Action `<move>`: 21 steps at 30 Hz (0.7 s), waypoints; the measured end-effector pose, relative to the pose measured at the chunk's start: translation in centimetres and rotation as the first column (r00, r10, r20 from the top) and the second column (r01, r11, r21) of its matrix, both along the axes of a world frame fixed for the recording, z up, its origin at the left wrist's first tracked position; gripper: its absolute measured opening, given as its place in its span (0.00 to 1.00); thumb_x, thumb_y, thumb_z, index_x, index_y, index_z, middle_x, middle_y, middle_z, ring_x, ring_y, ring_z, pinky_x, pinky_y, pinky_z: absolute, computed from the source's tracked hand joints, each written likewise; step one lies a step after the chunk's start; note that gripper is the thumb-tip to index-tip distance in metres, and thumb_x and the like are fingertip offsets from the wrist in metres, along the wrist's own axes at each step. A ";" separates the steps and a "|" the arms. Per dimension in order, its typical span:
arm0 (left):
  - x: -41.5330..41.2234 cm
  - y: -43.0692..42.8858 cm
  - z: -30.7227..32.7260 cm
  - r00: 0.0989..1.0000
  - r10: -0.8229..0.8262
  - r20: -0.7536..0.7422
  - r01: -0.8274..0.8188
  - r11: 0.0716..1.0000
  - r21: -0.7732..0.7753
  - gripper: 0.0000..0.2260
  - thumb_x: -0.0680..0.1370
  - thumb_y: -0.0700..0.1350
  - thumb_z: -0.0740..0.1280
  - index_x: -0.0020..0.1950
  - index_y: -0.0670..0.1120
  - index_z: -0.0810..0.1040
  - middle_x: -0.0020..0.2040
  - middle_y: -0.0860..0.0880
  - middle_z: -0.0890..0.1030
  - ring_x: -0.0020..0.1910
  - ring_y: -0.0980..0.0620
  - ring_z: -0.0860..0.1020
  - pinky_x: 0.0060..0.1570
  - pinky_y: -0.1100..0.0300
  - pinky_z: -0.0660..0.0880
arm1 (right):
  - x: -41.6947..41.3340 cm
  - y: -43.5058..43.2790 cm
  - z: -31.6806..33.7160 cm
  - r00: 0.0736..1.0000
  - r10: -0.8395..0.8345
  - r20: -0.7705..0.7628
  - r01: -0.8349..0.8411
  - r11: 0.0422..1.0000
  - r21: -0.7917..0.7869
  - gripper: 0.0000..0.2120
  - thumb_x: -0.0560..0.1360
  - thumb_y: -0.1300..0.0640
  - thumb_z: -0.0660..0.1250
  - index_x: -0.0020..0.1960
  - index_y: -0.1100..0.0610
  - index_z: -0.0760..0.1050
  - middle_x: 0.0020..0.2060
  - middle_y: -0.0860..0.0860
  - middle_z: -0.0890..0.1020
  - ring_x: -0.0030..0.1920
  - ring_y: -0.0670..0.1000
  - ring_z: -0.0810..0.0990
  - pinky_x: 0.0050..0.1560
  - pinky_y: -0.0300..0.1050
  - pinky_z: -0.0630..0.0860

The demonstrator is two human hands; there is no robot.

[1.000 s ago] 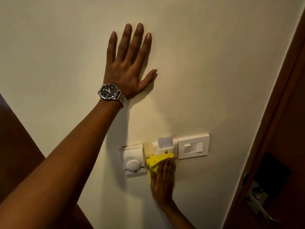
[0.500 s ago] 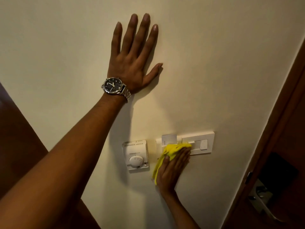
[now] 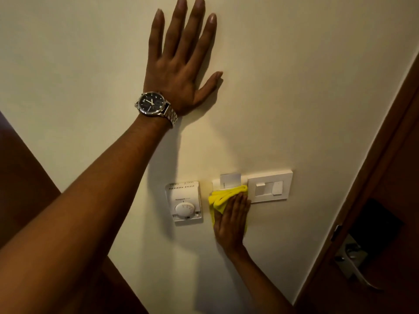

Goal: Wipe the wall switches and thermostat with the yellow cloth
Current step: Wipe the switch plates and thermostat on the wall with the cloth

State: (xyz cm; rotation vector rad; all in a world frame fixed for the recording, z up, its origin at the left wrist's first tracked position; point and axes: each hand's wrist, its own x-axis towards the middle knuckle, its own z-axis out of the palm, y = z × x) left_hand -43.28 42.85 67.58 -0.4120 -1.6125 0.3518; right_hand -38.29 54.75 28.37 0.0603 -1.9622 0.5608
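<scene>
My right hand [image 3: 231,219] presses the yellow cloth [image 3: 223,196] flat against the wall, over the lower part of the key-card slot [image 3: 229,181] and just left of the white switch plate [image 3: 269,186]. The cloth bunches above my fingertips and hangs down under my palm. A white thermostat [image 3: 184,201] with a round dial sits to the left of the cloth, untouched. High above, my left hand [image 3: 181,64] lies flat on the bare wall with fingers spread, a metal watch [image 3: 154,105] on its wrist.
A dark wooden door [image 3: 385,200] with a metal lever handle [image 3: 353,266] and black lock plate stands at the right. Dark wood panelling [image 3: 20,189] fills the lower left behind my left arm. The cream wall [image 3: 294,87] is bare above the switches.
My right hand slid the cloth right onto the switch plate, then back left to the card slot. The left hand stays flat on the wall, now higher in view.
</scene>
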 end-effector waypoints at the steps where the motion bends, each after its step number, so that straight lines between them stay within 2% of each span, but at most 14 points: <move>1: 0.1 0.0 -0.1 1.000 -0.001 0.003 0.001 1.000 0.000 0.34 0.85 0.66 0.51 0.84 0.45 0.59 0.82 0.40 0.62 0.81 0.36 0.60 0.78 0.33 0.58 | 0.1 0.4 -0.3 1.000 -0.013 -0.003 0.013 0.999 0.035 0.33 0.86 0.46 0.49 0.81 0.64 0.42 0.81 0.60 0.44 0.82 0.62 0.46 0.78 0.64 0.53; 3: 0.0 0.0 -0.3 1.000 -0.005 -0.002 0.005 1.000 0.001 0.34 0.85 0.66 0.51 0.84 0.45 0.58 0.82 0.40 0.62 0.80 0.36 0.60 0.78 0.32 0.58 | -0.1 0.6 0.9 0.999 -0.052 -0.005 0.052 0.997 0.049 0.34 0.86 0.46 0.50 0.82 0.64 0.43 0.82 0.60 0.45 0.81 0.62 0.47 0.78 0.65 0.55; 6: -0.5 -0.2 -0.7 0.999 -0.016 -0.034 0.016 1.000 0.020 0.34 0.85 0.67 0.53 0.83 0.46 0.59 0.81 0.41 0.64 0.80 0.37 0.62 0.76 0.32 0.60 | -0.9 0.3 4.1 1.000 0.005 0.017 -0.005 0.999 -0.031 0.33 0.86 0.45 0.49 0.82 0.63 0.45 0.82 0.59 0.49 0.81 0.62 0.51 0.80 0.63 0.50; 9: -0.4 -0.1 -0.5 0.999 -0.018 -0.034 0.019 0.999 0.031 0.34 0.85 0.67 0.53 0.83 0.46 0.59 0.81 0.40 0.64 0.79 0.36 0.63 0.76 0.31 0.61 | -0.6 0.9 3.1 1.000 0.015 0.000 -0.015 1.000 0.009 0.33 0.86 0.45 0.49 0.82 0.63 0.45 0.80 0.63 0.55 0.82 0.61 0.49 0.80 0.62 0.53; 13: 0.1 -0.1 -0.5 1.000 -0.026 0.006 0.026 1.000 0.010 0.34 0.86 0.66 0.51 0.84 0.45 0.57 0.82 0.40 0.61 0.80 0.36 0.60 0.77 0.31 0.59 | 0.4 2.3 0.3 0.999 -0.035 -0.028 0.040 0.981 0.191 0.33 0.86 0.46 0.50 0.81 0.65 0.43 0.81 0.61 0.44 0.82 0.61 0.46 0.76 0.64 0.57; 15: -0.1 -0.1 -0.7 1.000 -0.027 -0.004 0.027 0.999 0.020 0.33 0.86 0.67 0.52 0.84 0.46 0.58 0.81 0.41 0.63 0.80 0.36 0.61 0.77 0.31 0.60 | 0.0 1.6 1.8 1.000 -0.031 -0.001 0.031 0.993 0.110 0.34 0.86 0.45 0.51 0.81 0.64 0.44 0.82 0.60 0.45 0.82 0.61 0.48 0.78 0.65 0.57; 18: -0.6 0.1 -0.9 0.999 -0.023 -0.026 0.024 0.999 0.042 0.33 0.85 0.68 0.53 0.83 0.48 0.60 0.80 0.41 0.67 0.78 0.37 0.65 0.76 0.32 0.63 | -0.6 0.5 3.3 1.000 0.000 0.023 0.001 1.000 -0.014 0.33 0.85 0.45 0.51 0.81 0.64 0.47 0.81 0.61 0.52 0.81 0.62 0.53 0.79 0.64 0.55; 19: -0.7 0.0 -0.9 0.999 -0.023 -0.022 0.024 0.999 0.044 0.33 0.85 0.68 0.53 0.83 0.48 0.60 0.80 0.41 0.67 0.78 0.37 0.65 0.76 0.33 0.63 | -0.2 0.5 2.7 1.000 0.001 0.012 -0.001 1.000 0.001 0.32 0.85 0.46 0.51 0.81 0.64 0.48 0.80 0.62 0.54 0.80 0.62 0.53 0.79 0.63 0.55; 21: -0.6 -0.2 -0.5 0.999 -0.031 -0.008 0.031 0.999 0.030 0.34 0.85 0.68 0.53 0.84 0.47 0.57 0.81 0.41 0.64 0.79 0.37 0.63 0.76 0.32 0.61 | 0.8 1.4 0.6 1.000 0.010 -0.012 -0.009 0.990 0.138 0.32 0.85 0.46 0.51 0.81 0.64 0.46 0.81 0.62 0.49 0.81 0.61 0.49 0.77 0.62 0.57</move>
